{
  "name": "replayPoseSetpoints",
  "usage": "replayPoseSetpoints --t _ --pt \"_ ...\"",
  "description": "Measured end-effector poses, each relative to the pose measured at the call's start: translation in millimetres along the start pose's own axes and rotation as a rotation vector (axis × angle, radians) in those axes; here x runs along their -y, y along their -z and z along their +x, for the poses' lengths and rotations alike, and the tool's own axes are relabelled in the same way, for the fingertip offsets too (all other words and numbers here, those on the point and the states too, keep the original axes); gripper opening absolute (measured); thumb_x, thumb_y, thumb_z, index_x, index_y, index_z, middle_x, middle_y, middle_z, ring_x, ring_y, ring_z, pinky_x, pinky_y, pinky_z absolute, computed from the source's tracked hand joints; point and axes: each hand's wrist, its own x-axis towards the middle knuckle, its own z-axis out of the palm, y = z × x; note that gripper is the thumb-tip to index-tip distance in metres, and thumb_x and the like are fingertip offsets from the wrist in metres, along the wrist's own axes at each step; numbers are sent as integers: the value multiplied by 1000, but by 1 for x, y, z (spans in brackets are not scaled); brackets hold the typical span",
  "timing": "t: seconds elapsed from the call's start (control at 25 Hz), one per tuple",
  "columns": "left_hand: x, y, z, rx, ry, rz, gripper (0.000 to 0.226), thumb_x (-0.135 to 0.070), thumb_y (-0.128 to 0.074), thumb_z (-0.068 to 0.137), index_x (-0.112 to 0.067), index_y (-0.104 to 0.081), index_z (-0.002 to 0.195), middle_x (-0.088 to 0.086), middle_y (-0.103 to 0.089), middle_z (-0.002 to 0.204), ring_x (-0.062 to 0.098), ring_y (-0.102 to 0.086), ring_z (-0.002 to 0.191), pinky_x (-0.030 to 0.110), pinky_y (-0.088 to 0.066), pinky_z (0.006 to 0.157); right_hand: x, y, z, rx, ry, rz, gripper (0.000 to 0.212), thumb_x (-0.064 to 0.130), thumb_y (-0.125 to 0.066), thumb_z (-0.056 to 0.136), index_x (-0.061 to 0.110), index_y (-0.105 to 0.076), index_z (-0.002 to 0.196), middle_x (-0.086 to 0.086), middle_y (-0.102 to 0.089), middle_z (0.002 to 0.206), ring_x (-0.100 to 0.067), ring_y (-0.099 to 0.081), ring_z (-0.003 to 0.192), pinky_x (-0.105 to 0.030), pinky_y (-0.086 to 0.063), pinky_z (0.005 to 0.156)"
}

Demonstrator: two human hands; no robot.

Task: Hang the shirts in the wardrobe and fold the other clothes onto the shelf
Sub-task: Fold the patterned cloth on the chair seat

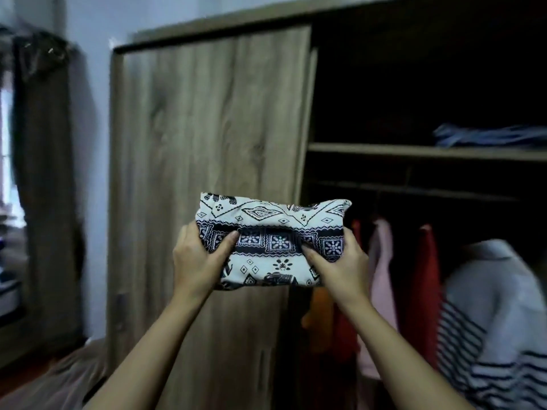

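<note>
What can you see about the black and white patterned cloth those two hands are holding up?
The folded black-and-white patterned cloth looks like soft, thin fabric, printed in bands with diamonds, flower squares and little elephants. It is folded into a rough rectangle and held up in the air, wide side facing the camera. The left hand grips its left end and the right hand its right end, thumbs on the front. Behind it stands the brown wooden wardrobe door.

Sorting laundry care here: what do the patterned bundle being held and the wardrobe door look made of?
The patterned bundle: thin printed fabric, matte, perhaps cotton or rayon; it folds and creases softly. The wardrobe door: wood-grain board, matte, possibly laminate; grain streaks show, blur hides more.
</note>
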Motion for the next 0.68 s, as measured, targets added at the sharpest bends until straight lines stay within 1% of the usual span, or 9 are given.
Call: replayPoseSetpoints --t 0.08,0.16,0.24,0.36,0.44,0.56,0.6,0.68 --pt "-53 -28 31 -1 -100 -104 41 -34 -77 75 -6 -61 100 9 -57 91 22 -53 85 20 -29 69 19 47 40 -101 73 -37 47 33 -83 64 18 -62 104 2 -71 97 -13 -66 89 -31 -53 81" --pt "-97 -56 50 1 -162 -180 42 -34 -77 74 -7 -61 101 11 -58 94 27 -55 90 24 -32 72 33 89 72 -165 132 -81 45 33 -82 65 19 -62 103 4 -71 96 -11 -66 89 -29 -53 80" --pt "-137 -84 61 5 -225 -233 43 -35 -76 75 -6 -61 103 12 -59 95 29 -55 93 26 -33 74 41 130 95 -246 181 -132 45 33 -82 65 19 -62 103 4 -70 96 -10 -66 88 -25 -52 79" --pt "-189 -130 67 16 -299 -339 45 -36 -76 75 -6 -60 106 13 -59 98 28 -54 95 23 -32 74 41 188 127 -338 248 -227 46 37 -81 66 17 -61 103 2 -70 96 -12 -66 88 -27 -52 78" --pt "-219 -160 73 27 -306 -396 48 -36 -75 75 -5 -58 107 14 -59 101 29 -54 98 26 -35 78 40 220 152 -368 283 -292 46 36 -80 67 16 -61 104 2 -70 97 -12 -66 89 -26 -52 78" --pt "-262 -209 93 67 -329 -457 52 -42 -73 77 -5 -54 109 13 -59 107 29 -55 102 33 -41 83 41 264 197 -391 327 -429 51 36 -80 68 14 -59 109 3 -67 101 -9 -61 89 -16 -43 73" --pt "-275 -223 103 85 -333 -472 55 -44 -72 76 -6 -52 112 12 -60 110 29 -56 104 35 -43 85 42 277 212 -397 332 -478 52 37 -79 69 14 -59 110 3 -66 101 -9 -60 88 -15 -41 71" --pt "-304 -257 120 141 -311 -511 62 -46 -73 75 -8 -48 117 11 -61 114 29 -57 107 36 -45 88 36 304 246 -403 329 -566 52 39 -79 69 13 -58 109 -1 -68 104 -14 -62 92 -21 -43 74"
